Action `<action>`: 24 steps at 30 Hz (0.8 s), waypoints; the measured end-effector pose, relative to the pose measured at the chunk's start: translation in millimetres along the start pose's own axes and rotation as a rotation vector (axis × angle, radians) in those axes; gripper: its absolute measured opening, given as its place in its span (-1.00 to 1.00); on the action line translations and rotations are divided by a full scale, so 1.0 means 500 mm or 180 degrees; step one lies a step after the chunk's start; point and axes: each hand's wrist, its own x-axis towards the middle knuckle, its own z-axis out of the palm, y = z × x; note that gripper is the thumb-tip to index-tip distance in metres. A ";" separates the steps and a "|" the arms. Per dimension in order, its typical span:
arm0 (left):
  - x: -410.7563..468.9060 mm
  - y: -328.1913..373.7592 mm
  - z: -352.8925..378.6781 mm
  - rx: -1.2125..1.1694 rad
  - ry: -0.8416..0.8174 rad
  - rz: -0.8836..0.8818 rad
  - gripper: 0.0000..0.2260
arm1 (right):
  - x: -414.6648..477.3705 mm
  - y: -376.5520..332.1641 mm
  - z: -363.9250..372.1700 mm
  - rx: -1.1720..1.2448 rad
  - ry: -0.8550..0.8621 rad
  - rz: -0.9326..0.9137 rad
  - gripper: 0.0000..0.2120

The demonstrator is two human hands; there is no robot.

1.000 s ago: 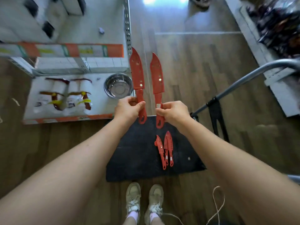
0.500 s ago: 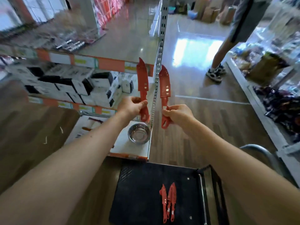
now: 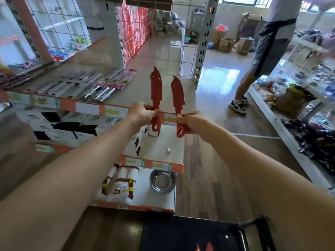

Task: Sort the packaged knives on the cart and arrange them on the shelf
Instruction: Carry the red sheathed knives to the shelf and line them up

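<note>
My left hand (image 3: pixel 144 113) grips the handle of a red packaged knife (image 3: pixel 156 89), blade pointing up. Just to its right, my right hand (image 3: pixel 190 122) grips the handle of a second red knife (image 3: pixel 177 96), also upright. Both knives hang in front of the top shelf (image 3: pixel 126 84), above its orange price strip. Several packaged knives (image 3: pixel 87 86) lie in rows on that shelf's left part. At the bottom edge sits the black cart deck (image 3: pixel 181 236) with the tips of two more red knives (image 3: pixel 204 248) showing.
Lower shelves hold white and black boxes (image 3: pixel 68 127), packaged utensils (image 3: pixel 119 185) and a steel bowl (image 3: pixel 162 181). A perforated shelf post (image 3: pixel 202 44) stands behind the knives. A person (image 3: pixel 266 51) stands in the aisle at right, beside low shelves of goods (image 3: pixel 308 98).
My view has tilted up from the cart to the shelves. Both hands have lifted the two red knives up to the top shelf's front edge. The cart has slid to the frame's bottom.
</note>
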 end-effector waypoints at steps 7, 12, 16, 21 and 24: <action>0.182 -0.009 -0.118 0.0492 -0.0365 -0.0018 -0.88 | 0.114 -0.095 0.107 0.0123 0.0222 0.0289 -0.82; 0.259 -0.017 -0.140 0.0534 -0.0615 0.0004 -0.87 | 0.179 -0.124 0.149 -0.0135 0.0390 0.0367 -0.79; 0.295 -0.034 -0.153 0.0729 -0.0673 0.0065 -0.83 | 0.213 -0.136 0.179 -0.0095 0.0409 0.0460 -0.79; 0.335 -0.039 -0.164 0.1044 -0.0731 0.0124 -0.72 | 0.241 -0.163 0.210 0.0115 0.0472 0.0533 -0.80; 0.352 -0.033 -0.168 0.1320 -0.0708 0.0159 -0.68 | 0.257 -0.179 0.221 0.0107 0.0496 0.0515 -0.80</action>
